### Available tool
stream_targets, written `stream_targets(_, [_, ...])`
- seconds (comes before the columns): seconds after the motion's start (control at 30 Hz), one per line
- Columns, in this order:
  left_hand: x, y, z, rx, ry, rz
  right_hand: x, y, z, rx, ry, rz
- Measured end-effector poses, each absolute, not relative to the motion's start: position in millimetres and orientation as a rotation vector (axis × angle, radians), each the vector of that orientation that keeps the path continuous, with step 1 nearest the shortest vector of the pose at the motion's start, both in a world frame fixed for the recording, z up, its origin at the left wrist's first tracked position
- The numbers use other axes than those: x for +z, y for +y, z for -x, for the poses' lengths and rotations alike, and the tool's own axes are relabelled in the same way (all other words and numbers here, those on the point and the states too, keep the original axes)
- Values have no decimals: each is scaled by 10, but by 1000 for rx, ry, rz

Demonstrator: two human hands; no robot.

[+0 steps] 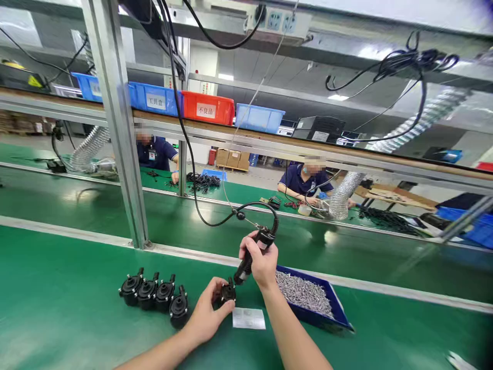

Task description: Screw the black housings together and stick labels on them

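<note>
My left hand [211, 311] is closed around a small black pump housing [228, 293] on the green bench. In my right hand [262, 259] is a black corded electric screwdriver [245, 267], tilted with its lower end close to the housing's top. Whether its bit touches a screw is too small to tell. Left of my left hand, several similar black pump housings [165, 293] stand in a group with their spouts up. To the right, a blue tray [339, 316] holds many loose silver screws [304, 292]. A white paper label [248, 318] lies just below the housing.
A metal post [123, 154] rises from the bench's far edge. The screwdriver's cable [188, 144] hangs from above. Blue and red bins [208, 108] line the shelf. Two co-workers [308, 180] sit across the conveyor. A white object [460, 361] lies at lower right.
</note>
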State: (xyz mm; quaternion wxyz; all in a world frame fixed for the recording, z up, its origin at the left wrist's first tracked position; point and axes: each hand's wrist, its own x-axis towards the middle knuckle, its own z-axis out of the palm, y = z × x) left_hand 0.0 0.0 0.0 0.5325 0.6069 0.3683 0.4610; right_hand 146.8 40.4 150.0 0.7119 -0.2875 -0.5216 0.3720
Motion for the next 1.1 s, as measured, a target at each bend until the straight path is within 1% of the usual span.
stream_targets(0.23, [39,41,-33,1108,813,-1320,1484,443,-1407,882,-1243,670])
stream_targets(0.83, [12,54,-78,1163,776,-1206,1302,467,-1286,810,-1224,743])
stream_targets(0.97, [-5,60,-85,1160,752,-1223,1339,433,-1288,777,-1226,780])
stream_targets(1.1, [-22,34,-86,1169,754,-1248,1485,286,-1294,701,-1197,765])
